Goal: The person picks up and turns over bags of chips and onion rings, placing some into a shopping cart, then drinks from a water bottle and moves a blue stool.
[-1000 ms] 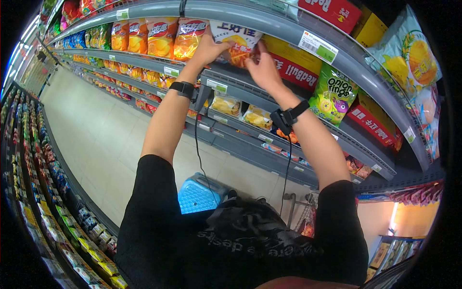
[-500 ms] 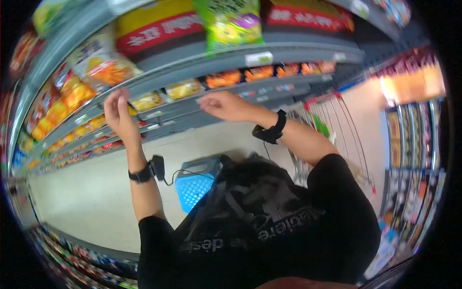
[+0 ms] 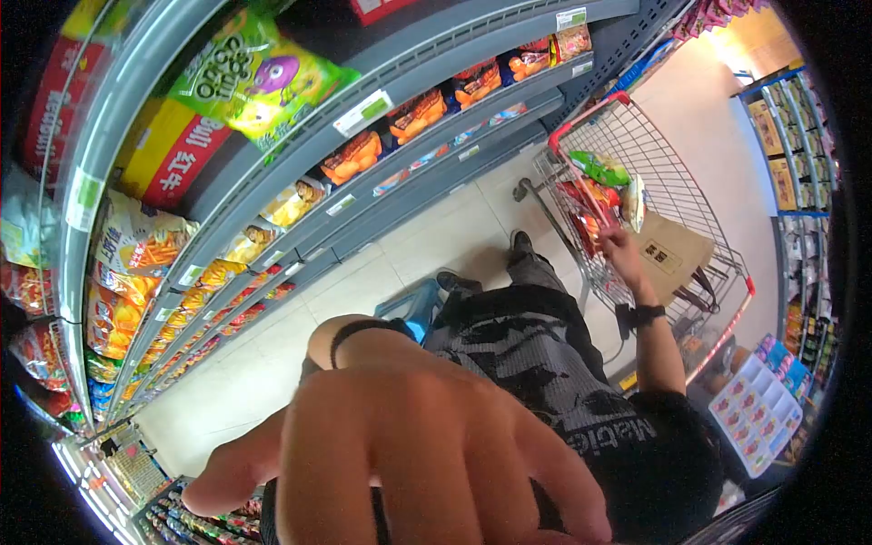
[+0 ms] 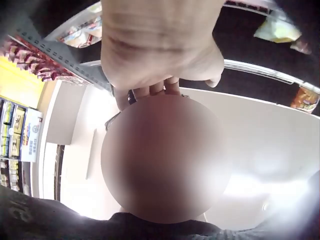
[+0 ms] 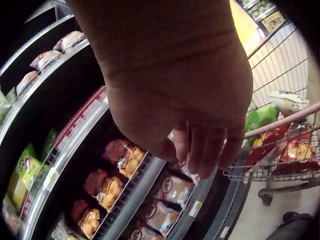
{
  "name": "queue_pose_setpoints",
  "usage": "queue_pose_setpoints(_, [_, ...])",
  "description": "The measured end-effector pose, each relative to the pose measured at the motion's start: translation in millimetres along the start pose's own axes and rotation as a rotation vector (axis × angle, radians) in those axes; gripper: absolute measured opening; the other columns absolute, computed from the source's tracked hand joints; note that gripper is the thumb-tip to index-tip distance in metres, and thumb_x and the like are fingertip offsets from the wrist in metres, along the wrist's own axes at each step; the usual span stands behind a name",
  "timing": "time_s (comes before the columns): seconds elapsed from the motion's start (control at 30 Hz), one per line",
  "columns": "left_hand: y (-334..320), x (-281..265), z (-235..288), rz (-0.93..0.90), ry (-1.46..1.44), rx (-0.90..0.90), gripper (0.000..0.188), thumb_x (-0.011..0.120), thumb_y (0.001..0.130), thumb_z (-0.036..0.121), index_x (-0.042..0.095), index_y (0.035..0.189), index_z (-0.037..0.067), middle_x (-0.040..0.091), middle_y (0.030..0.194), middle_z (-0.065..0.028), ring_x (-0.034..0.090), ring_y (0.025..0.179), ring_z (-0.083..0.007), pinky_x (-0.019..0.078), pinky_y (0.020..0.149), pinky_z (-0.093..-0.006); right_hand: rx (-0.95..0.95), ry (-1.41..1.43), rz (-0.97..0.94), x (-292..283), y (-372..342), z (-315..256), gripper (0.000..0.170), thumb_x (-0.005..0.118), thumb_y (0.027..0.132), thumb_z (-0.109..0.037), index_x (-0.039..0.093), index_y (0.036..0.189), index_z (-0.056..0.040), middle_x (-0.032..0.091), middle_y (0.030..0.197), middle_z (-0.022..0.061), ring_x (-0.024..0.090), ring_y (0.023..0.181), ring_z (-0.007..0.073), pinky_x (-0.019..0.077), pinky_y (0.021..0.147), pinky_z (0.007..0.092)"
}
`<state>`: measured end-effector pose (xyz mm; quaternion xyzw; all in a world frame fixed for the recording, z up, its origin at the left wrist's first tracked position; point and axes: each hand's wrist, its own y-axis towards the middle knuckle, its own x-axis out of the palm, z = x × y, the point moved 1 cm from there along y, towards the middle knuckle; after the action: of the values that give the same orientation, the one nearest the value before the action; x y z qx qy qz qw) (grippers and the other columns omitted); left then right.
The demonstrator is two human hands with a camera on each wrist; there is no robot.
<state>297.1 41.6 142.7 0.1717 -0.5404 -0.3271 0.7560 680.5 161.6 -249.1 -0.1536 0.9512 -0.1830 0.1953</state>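
Note:
My left hand point(image 3: 418, 445) is raised large and close in front of the head camera, its fingers extended and spread. In the left wrist view its palm side point(image 4: 160, 50) shows, with nothing held. Low at the right, my right hand point(image 3: 625, 259) hangs over the shopping cart point(image 3: 672, 150), overlapping its near side in the head view. From the right wrist, the fingers point(image 5: 206, 150) appear loosely bent and hold nothing, beside the cart's pinkish bar point(image 5: 285, 119). Inside the cart lie a green snack bag point(image 3: 599, 170), red snack bags point(image 3: 581, 204) and a brown paper bag point(image 3: 672, 254).
Shelves at the left carry a green onion rings bag point(image 3: 263, 77), a white-and-orange snack bag point(image 3: 141, 238), and a Red Bull carton point(image 3: 186, 154). A blue step stool point(image 3: 418, 309) stands on the floor near the feet. More racks point(image 3: 799, 200) line the right.
Both hands have left the white-and-orange snack bag, which stays on the shelf. The left hand has risen to the head camera; the right has moved over the cart. The view has turned toward the cart.

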Motion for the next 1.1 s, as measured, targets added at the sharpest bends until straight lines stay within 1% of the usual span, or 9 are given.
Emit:
queue_pose_setpoints(0.13, [82, -31, -73, -0.183, 0.026, 0.526, 0.049, 0.033, 0.101, 0.038, 0.054, 0.068, 0.009, 0.052, 0.055, -0.0022, 0.049, 0.047, -0.0141, 0.0425, 0.085, -0.0597, 0.034, -0.051, -0.018, -53, 38, 56, 0.008, 0.054, 0.092, -0.011, 0.061, 0.096, -0.0081, 0.063, 0.086, 0.0004, 0.059, 0.076, 0.0092, 0.0466, 0.065, 0.0242])
queue_pose_setpoints(0.2, [109, -43, -88, -0.178, -0.024, 0.448, 0.049, 0.031, 0.101, 0.040, 0.054, 0.071, 0.009, 0.052, 0.057, -0.0019, 0.048, 0.047, -0.0139, 0.0431, 0.081, -0.0585, 0.112, 0.054, -0.024, -72, 52, 51, 0.009, 0.054, 0.093, -0.012, 0.061, 0.096, -0.0085, 0.063, 0.086, -0.0003, 0.060, 0.076, 0.0092, 0.0469, 0.065, 0.0246])
queue_pose_setpoints(0.23, [104, -32, -71, 0.031, -0.115, 0.107, 0.048, 0.030, 0.101, 0.040, 0.054, 0.074, 0.009, 0.052, 0.058, -0.0017, 0.048, 0.047, -0.0136, 0.0429, 0.080, -0.0577, 0.151, 0.103, -0.031, -79, 60, 48, 0.009, 0.053, 0.093, -0.013, 0.060, 0.097, -0.0088, 0.063, 0.086, -0.0006, 0.060, 0.076, 0.0092, 0.0471, 0.064, 0.0248])
queue_pose_setpoints(0.3, [117, -26, -79, 0.252, -0.240, -0.093, 0.048, 0.027, 0.102, 0.041, 0.053, 0.079, 0.008, 0.052, 0.060, -0.0014, 0.047, 0.047, -0.0131, 0.0425, 0.079, -0.0565, 0.212, 0.170, -0.007, -94, 88, 64, 0.010, 0.053, 0.092, -0.013, 0.059, 0.097, -0.0064, 0.061, 0.081, 0.0003, 0.057, 0.070, 0.0107, 0.0470, 0.064, 0.0256])
queue_pose_setpoints(0.43, [157, -55, -149, -0.043, -0.219, 0.513, 0.046, 0.024, 0.102, 0.041, 0.053, 0.088, 0.009, 0.054, 0.063, -0.0012, 0.049, 0.049, -0.0114, 0.0411, 0.082, -0.0565, 0.332, 0.495, -0.054, -125, 148, 105, 0.011, 0.052, 0.092, -0.016, 0.058, 0.096, -0.0071, 0.058, 0.078, 0.0002, 0.054, 0.064, 0.0107, 0.0465, 0.059, 0.0255])
queue_pose_setpoints(0.57, [171, -60, -144, 0.004, -0.143, 0.311, 0.045, 0.027, 0.101, 0.041, 0.054, 0.088, 0.008, 0.056, 0.065, -0.0023, 0.051, 0.049, -0.0118, 0.0414, 0.079, -0.0544, 0.593, 0.753, -0.127, -129, 204, 145, 0.023, 0.050, 0.092, -0.014, 0.053, 0.115, -0.0116, 0.056, 0.081, 0.0029, 0.054, 0.066, 0.0105, 0.0466, 0.055, 0.0235])
queue_pose_setpoints(0.67, [173, -55, -152, 0.029, -0.081, 0.393, 0.044, 0.032, 0.100, 0.041, 0.056, 0.085, 0.007, 0.056, 0.066, -0.0036, 0.051, 0.050, -0.0122, 0.0413, 0.071, -0.0462, 0.390, 0.534, -0.392, -123, 196, 92, 0.033, 0.054, 0.090, -0.021, 0.052, 0.120, -0.0088, 0.060, 0.095, 0.0055, 0.059, 0.074, 0.0179, 0.0508, 0.064, 0.0306])
queue_pose_setpoints(0.93, [174, -55, -164, 0.091, 0.078, 0.591, 0.043, 0.047, 0.096, 0.040, 0.060, 0.077, 0.004, 0.058, 0.067, -0.0070, 0.052, 0.052, -0.0132, 0.0410, 0.048, -0.0244, 0.526, 0.906, -0.298, -87, 248, 107, 0.020, 0.059, 0.090, -0.021, 0.059, 0.104, -0.0061, 0.062, 0.087, 0.0033, 0.059, 0.071, 0.0143, 0.0508, 0.059, 0.0247])
queue_pose_setpoints(1.1, [149, -77, -159, 0.123, 0.256, 0.464, 0.031, 0.056, 0.093, 0.031, 0.064, 0.084, 0.002, 0.061, 0.072, -0.0087, 0.053, 0.056, -0.0138, 0.0399, 0.045, -0.0231, 0.620, 0.916, -0.157, -74, 244, 88, 0.023, 0.062, 0.091, -0.021, 0.058, 0.107, -0.0044, 0.061, 0.089, 0.0088, 0.060, 0.076, 0.0173, 0.0517, 0.058, 0.0257])
